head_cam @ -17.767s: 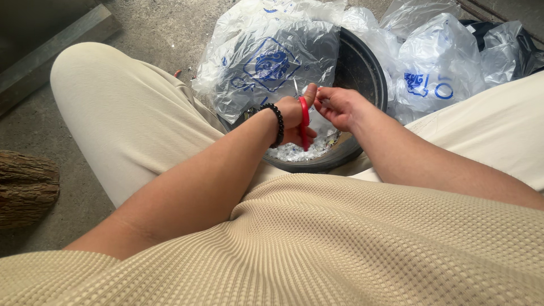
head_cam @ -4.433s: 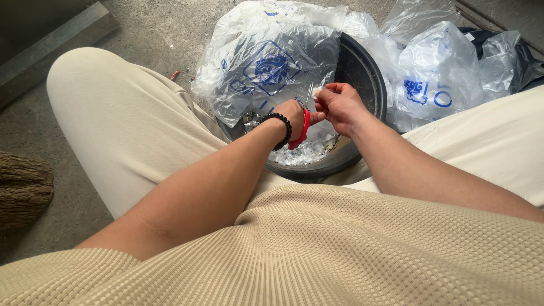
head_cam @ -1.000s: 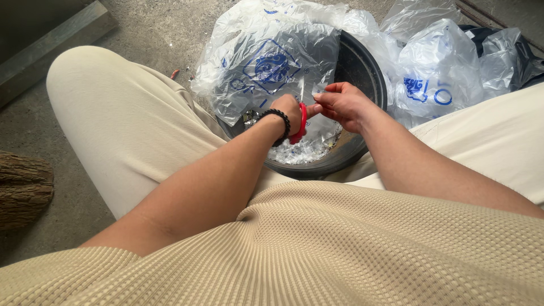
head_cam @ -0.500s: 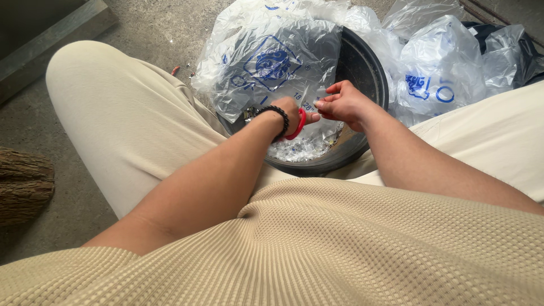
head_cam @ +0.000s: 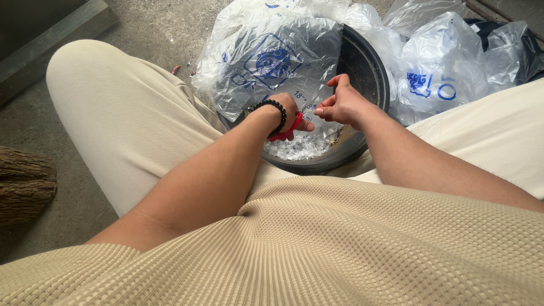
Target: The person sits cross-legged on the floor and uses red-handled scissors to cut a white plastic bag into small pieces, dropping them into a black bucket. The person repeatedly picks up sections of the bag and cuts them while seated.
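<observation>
My left hand, with a black bead bracelet on the wrist, is shut on a red-handled tool, probably scissors, over a black round basin. My right hand is close beside it, fingers pinched on a small piece of clear plastic that is hard to make out. Small clear plastic cuttings lie in the basin's bottom. A clear plastic bag with blue print drapes over the basin's far-left rim.
More clear printed plastic bags pile up right of the basin, with a dark bag behind. My knees in beige trousers flank the basin. A brown fibrous bundle lies at left on the concrete floor, and a grey step sits top left.
Both hands stay over the basin. My right hand has drawn slightly away from the left, and the view has shifted a little.
</observation>
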